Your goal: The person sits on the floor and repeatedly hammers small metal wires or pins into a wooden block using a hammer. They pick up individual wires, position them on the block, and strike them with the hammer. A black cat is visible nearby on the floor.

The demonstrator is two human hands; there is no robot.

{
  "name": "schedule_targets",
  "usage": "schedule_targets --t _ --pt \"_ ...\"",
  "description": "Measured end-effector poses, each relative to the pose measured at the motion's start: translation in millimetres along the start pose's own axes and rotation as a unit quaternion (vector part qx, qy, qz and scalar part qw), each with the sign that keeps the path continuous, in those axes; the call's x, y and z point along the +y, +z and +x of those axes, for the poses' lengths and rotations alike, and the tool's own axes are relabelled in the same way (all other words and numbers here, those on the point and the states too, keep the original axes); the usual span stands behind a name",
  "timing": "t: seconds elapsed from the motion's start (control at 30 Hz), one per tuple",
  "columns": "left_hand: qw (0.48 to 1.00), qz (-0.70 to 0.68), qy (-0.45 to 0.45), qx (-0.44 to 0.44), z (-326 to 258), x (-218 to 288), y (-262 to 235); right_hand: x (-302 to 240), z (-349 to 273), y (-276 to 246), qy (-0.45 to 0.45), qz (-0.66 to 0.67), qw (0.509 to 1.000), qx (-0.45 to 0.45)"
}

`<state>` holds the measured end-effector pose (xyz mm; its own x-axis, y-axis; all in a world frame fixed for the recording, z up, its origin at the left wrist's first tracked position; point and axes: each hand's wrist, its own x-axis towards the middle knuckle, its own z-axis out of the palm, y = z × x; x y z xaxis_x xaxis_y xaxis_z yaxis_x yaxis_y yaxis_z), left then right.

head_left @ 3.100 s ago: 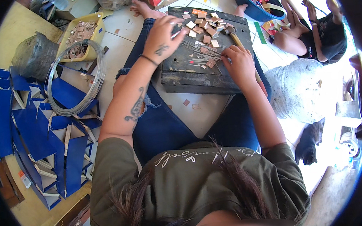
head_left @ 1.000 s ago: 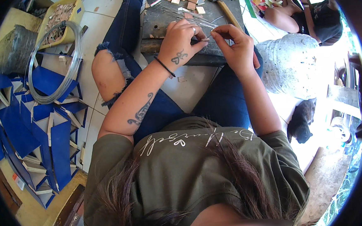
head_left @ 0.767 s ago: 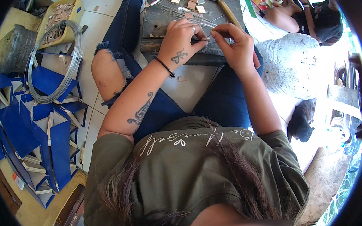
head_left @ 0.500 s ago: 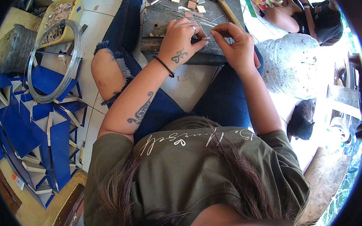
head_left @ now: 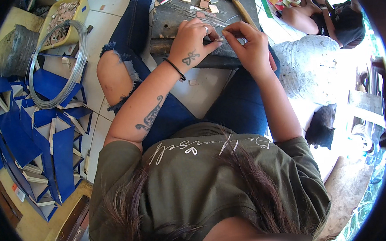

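Observation:
Over the near edge of a dark wooden bench (head_left: 169,29), my two hands work close together. My left hand (head_left: 194,38) has thumb and forefinger pinched on something tiny, too small to name. Beside it, my right hand (head_left: 249,42) pinches with thumb and forefinger, its tips almost meeting the left thumb; what lies between them cannot be made out. Just beyond the fingers, thin straight wires (head_left: 202,15) lie on the bench. A hammer (head_left: 241,9) with a wooden handle rests to their right. Small wooden tiles (head_left: 204,4) are scattered farther back.
At left stand a coil of wire (head_left: 32,77), a heap of blue-and-wood pieces (head_left: 22,140) and a yellow tub (head_left: 82,17) of wood bits. A wrapped pale bundle (head_left: 309,69) and a black cat (head_left: 321,128) are at right. Another person (head_left: 346,22) sits far right.
My right hand has shifted slightly left, its fingertips nearer my left thumb. My left hand stays almost still. The person at far right has moved their hands a little.

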<state>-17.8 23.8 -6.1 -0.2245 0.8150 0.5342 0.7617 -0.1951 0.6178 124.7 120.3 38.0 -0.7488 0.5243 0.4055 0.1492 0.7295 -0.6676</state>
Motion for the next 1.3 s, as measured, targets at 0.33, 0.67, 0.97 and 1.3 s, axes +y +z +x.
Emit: schedule_targets --t 0.33,0.67,0.97,1.3 --pt "0.998 -0.033 -0.049 0.012 0 7 -3 10 -9 5 0.039 0.014 0.999 0.024" --pt "0.993 0.11 0.047 0.0 -16 28 9 12 -10 -25 0.197 0.468 0.858 0.075" --pt "0.951 0.112 0.115 -0.264 -119 -3 103 -11 -25 -37 0.143 0.438 0.885 0.057" --pt "0.936 0.103 0.032 -0.336 -160 -35 166 -37 -39 -47 0.093 0.442 0.891 0.033"
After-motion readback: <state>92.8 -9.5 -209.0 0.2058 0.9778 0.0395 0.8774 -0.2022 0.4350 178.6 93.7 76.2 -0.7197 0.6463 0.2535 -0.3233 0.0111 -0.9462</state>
